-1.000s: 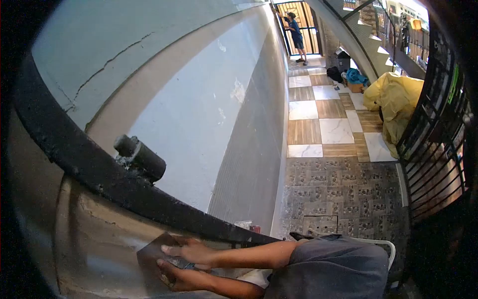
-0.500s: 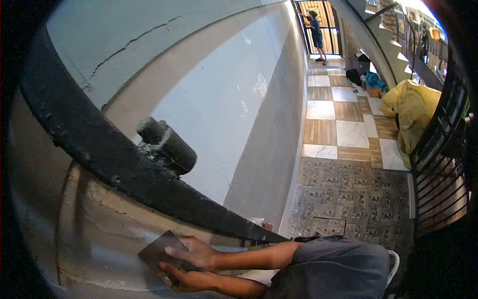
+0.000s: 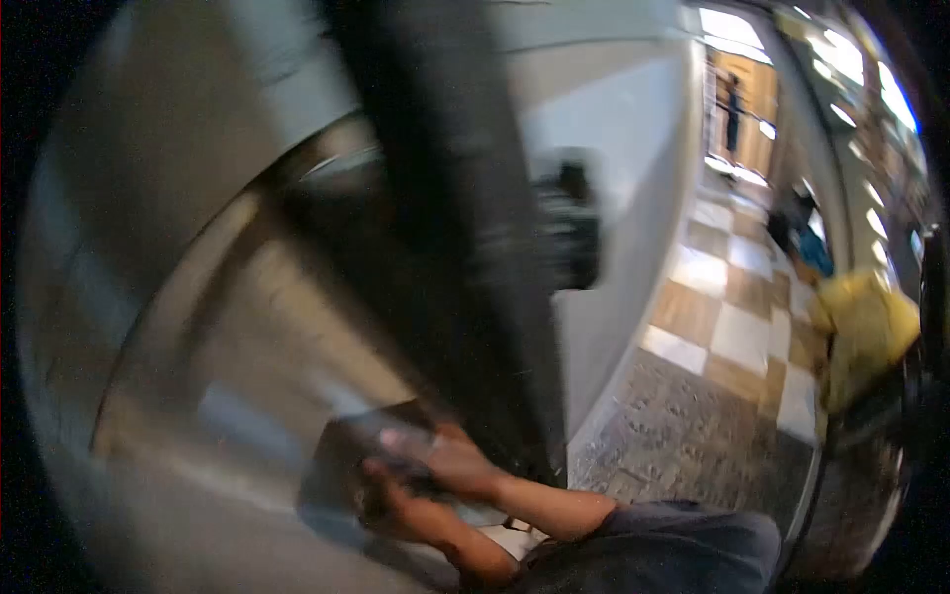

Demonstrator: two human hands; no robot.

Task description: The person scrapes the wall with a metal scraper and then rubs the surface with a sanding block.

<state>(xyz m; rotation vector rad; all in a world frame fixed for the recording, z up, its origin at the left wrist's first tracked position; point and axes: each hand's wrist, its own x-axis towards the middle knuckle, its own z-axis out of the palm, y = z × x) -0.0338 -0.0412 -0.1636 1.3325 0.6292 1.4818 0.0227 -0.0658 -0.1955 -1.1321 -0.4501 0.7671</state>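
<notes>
A dark, flat, square-cornered plate (image 3: 334, 463) is at the lower left of the head view, in front of a plastered surface. My right hand (image 3: 455, 465), the upper one, is closed on its right side. My left hand (image 3: 408, 513) grips it just below, close to the right hand. Motion blur smears the fingers, and they cover part of the plate. A grey sleeve (image 3: 663, 544) lies over my upper arms.
A thick dark metal beam (image 3: 445, 178) with a protruding cylinder (image 3: 571, 223) crosses close by. Beyond are a pale wall (image 3: 618, 129), checkered floor (image 3: 740, 332), yellow cover (image 3: 869, 332), and a person (image 3: 733, 114) by a far gate.
The view has swung and blurred. The beam now stands steeper and larger, and the corridor has shifted right. Both hands and the plate appear slightly farther right, still together.
</notes>
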